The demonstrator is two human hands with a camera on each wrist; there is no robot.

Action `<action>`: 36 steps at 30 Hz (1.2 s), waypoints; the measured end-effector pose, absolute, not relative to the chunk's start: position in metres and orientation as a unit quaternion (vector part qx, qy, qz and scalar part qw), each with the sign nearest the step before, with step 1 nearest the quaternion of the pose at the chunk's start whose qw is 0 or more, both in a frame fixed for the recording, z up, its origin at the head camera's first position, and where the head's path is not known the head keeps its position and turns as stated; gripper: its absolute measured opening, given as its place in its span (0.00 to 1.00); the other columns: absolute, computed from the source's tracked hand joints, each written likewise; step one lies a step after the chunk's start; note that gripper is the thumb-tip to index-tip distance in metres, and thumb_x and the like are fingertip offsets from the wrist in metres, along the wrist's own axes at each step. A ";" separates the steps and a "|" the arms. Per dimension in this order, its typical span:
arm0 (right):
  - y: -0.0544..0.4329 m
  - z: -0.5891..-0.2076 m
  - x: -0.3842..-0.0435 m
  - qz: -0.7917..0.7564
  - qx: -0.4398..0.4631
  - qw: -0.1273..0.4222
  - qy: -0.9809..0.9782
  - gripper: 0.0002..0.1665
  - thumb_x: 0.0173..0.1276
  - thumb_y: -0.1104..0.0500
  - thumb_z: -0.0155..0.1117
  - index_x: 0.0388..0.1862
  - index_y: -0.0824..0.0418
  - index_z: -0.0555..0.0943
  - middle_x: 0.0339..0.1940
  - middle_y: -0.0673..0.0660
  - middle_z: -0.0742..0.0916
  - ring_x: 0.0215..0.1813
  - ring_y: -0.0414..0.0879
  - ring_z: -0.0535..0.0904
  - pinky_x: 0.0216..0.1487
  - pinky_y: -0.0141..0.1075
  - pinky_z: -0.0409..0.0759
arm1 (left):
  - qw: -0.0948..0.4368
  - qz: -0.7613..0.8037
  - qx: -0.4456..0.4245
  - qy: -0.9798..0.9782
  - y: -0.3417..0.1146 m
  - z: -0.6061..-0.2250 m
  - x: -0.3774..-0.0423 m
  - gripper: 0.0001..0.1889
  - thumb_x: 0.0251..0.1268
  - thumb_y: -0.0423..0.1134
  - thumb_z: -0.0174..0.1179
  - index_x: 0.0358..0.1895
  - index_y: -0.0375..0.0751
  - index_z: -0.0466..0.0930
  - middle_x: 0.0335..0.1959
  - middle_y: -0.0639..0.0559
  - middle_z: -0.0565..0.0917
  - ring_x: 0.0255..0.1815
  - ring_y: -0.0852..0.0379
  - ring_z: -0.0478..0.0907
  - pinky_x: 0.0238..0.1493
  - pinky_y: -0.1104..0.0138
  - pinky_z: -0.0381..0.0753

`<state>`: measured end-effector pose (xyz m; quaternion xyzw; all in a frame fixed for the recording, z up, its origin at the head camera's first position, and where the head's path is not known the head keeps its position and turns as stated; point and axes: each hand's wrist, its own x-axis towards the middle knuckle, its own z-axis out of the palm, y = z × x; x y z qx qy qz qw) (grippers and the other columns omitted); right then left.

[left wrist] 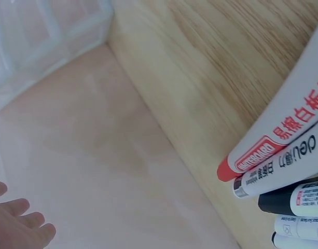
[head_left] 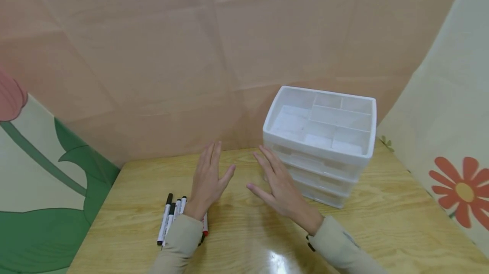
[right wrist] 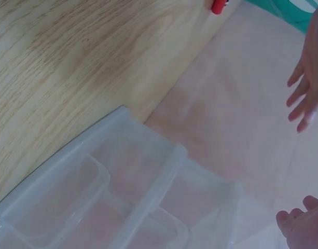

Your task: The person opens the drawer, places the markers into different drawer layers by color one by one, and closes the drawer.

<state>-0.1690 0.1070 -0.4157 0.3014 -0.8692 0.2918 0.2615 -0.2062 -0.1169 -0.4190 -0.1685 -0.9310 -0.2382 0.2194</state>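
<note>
My left hand (head_left: pixel 208 180) is held above the table with its fingers straight and thumb spread, nothing in it. Under that wrist lies a bunch of whiteboard markers (head_left: pixel 166 218), white-bodied with black or red ends, partly hidden by the sleeve. Up close in the left wrist view, a red-ended marker (left wrist: pixel 275 132) shows beside several others. My right hand (head_left: pixel 279 185), also empty with fingers extended, hovers just in front and left of a white drawer organizer (head_left: pixel 317 148). Whether its fingertips touch the organizer cannot be told. The organizer has clear drawers and a divided open top.
A wood-grain table (head_left: pixel 126 197) carries everything. Behind it hangs a plain pinkish cloth (head_left: pixel 160 74). Printed flower cloths stand at both sides, with a red flower (head_left: pixel 464 191) at the right.
</note>
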 end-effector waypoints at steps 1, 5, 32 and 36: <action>0.108 -0.415 -0.168 0.291 0.302 0.262 -0.869 0.48 0.73 0.32 0.50 0.79 0.60 0.56 0.80 0.63 0.60 0.79 0.61 0.56 0.76 0.60 0.60 | 0.220 -0.238 -0.169 -0.931 -0.116 -0.419 -0.206 0.42 0.72 0.59 0.53 0.80 0.46 0.46 0.80 0.41 0.55 0.80 0.40 0.54 0.78 0.45 0.54; 0.110 -0.411 -0.163 0.293 0.303 0.265 -0.867 0.47 0.73 0.32 0.49 0.78 0.61 0.57 0.80 0.62 0.60 0.79 0.62 0.56 0.75 0.61 0.61 | 0.216 -0.239 -0.174 -0.930 -0.113 -0.416 -0.206 0.41 0.72 0.58 0.52 0.80 0.46 0.46 0.80 0.42 0.54 0.80 0.41 0.52 0.79 0.46 0.54; 0.143 -0.372 -0.146 0.331 0.283 0.313 -0.844 0.45 0.73 0.33 0.51 0.74 0.64 0.63 0.78 0.65 0.63 0.78 0.64 0.57 0.75 0.59 0.61 | 0.221 -0.245 -0.179 -0.927 -0.095 -0.410 -0.207 0.41 0.72 0.58 0.52 0.80 0.46 0.46 0.80 0.42 0.56 0.80 0.41 0.52 0.79 0.46 0.55; 0.151 -0.369 -0.147 0.334 0.277 0.323 -0.841 0.44 0.73 0.34 0.52 0.74 0.64 0.63 0.79 0.64 0.63 0.78 0.66 0.58 0.76 0.59 0.61 | 0.219 -0.251 -0.183 -0.925 -0.092 -0.409 -0.206 0.41 0.72 0.58 0.51 0.80 0.46 0.46 0.80 0.42 0.56 0.80 0.42 0.52 0.79 0.47 0.54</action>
